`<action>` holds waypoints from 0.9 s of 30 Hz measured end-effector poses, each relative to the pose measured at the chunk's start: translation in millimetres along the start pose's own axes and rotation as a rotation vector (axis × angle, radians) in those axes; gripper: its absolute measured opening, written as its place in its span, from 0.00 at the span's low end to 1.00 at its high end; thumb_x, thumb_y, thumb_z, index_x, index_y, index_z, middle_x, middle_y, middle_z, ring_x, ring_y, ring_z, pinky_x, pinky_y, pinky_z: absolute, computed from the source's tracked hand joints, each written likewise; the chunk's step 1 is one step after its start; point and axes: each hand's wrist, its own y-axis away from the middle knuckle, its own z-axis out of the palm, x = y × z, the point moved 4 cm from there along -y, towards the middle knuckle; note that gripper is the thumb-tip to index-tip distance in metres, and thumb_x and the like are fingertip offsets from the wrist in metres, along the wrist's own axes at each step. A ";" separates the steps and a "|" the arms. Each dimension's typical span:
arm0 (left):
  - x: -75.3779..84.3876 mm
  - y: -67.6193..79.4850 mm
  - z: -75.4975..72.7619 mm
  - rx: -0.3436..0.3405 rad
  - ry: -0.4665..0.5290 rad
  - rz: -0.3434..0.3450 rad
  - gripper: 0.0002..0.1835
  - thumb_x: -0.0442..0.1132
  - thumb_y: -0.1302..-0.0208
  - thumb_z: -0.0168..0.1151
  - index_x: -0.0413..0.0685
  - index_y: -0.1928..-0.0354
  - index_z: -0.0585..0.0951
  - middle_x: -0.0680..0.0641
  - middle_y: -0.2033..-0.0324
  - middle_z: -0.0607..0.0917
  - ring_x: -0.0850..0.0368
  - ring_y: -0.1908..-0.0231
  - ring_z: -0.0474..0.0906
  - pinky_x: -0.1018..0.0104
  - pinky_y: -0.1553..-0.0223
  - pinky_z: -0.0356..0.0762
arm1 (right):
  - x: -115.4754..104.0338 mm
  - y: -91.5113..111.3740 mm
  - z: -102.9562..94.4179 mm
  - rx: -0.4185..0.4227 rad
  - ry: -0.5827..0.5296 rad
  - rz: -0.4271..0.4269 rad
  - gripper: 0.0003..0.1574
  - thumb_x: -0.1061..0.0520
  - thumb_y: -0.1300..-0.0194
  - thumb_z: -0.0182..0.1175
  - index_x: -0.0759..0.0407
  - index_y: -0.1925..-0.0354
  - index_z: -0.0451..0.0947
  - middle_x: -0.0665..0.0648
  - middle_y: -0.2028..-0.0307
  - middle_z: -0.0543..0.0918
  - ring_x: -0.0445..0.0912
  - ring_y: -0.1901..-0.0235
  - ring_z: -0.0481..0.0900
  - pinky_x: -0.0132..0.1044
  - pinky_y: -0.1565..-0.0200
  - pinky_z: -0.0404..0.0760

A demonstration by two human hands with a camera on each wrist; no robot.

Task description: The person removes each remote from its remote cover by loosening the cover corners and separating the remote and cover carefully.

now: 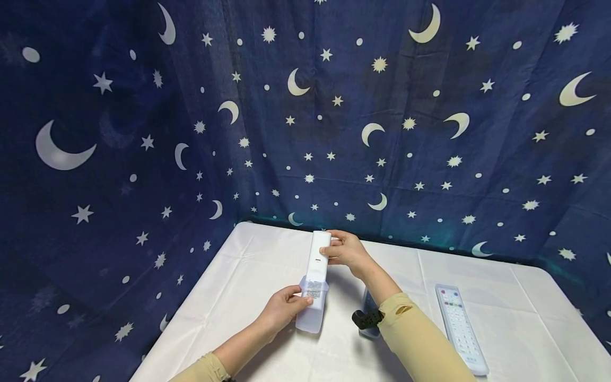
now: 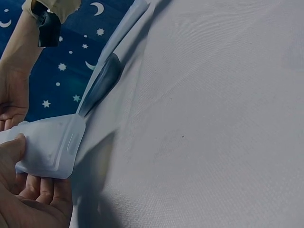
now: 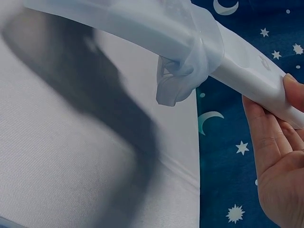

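Held up over the table is a white remote control point(image 1: 318, 260), back side up, with its lower part inside a translucent silicone cover point(image 1: 310, 321). My left hand point(image 1: 282, 309) pinches the cover near its opening, thumb on top; in the left wrist view the fingers support the cover's closed end point(image 2: 52, 147) from below. With thumb and fingers, my right hand point(image 1: 350, 253) grips the bare far end of the remote. In the right wrist view the cover's edge is folded back and bunched point(image 3: 178, 83) around the remote's middle.
A second remote point(image 1: 461, 329) with many buttons lies at the right of the white-covered table point(image 1: 248, 265). Below my right forearm sits a dark bluish object point(image 1: 369, 313), partly hidden. A dark curtain point(image 1: 334, 132) with moons and stars hangs behind the table and to its left.
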 end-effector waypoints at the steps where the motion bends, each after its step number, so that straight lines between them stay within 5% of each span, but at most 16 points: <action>1: 0.0 -0.1 0.1 -0.002 0.000 0.000 0.30 0.43 0.32 0.69 0.31 0.36 0.74 0.48 0.65 0.86 0.57 0.66 0.78 0.63 0.66 0.76 | 0.0 -0.3 -0.1 0.000 -0.001 0.001 0.42 0.68 0.41 0.72 0.64 0.31 0.69 0.64 0.51 0.86 0.52 0.61 0.88 0.47 0.58 0.88; 19: 2.0 0.9 -0.4 -0.008 0.016 -0.008 0.31 0.45 0.33 0.70 0.32 0.36 0.74 0.48 0.64 0.85 0.57 0.67 0.77 0.65 0.67 0.75 | 1.3 -2.0 -2.7 0.007 -0.011 -0.008 0.41 0.68 0.40 0.72 0.65 0.31 0.69 0.66 0.50 0.86 0.53 0.60 0.88 0.48 0.58 0.88; 27: 4.4 1.5 -3.8 -0.018 0.000 -0.033 0.34 0.47 0.33 0.70 0.32 0.35 0.72 0.48 0.55 0.86 0.55 0.57 0.80 0.61 0.60 0.79 | 2.4 -0.6 -0.9 -0.018 -0.056 -0.008 0.41 0.69 0.39 0.70 0.65 0.30 0.67 0.66 0.50 0.85 0.51 0.62 0.87 0.47 0.58 0.88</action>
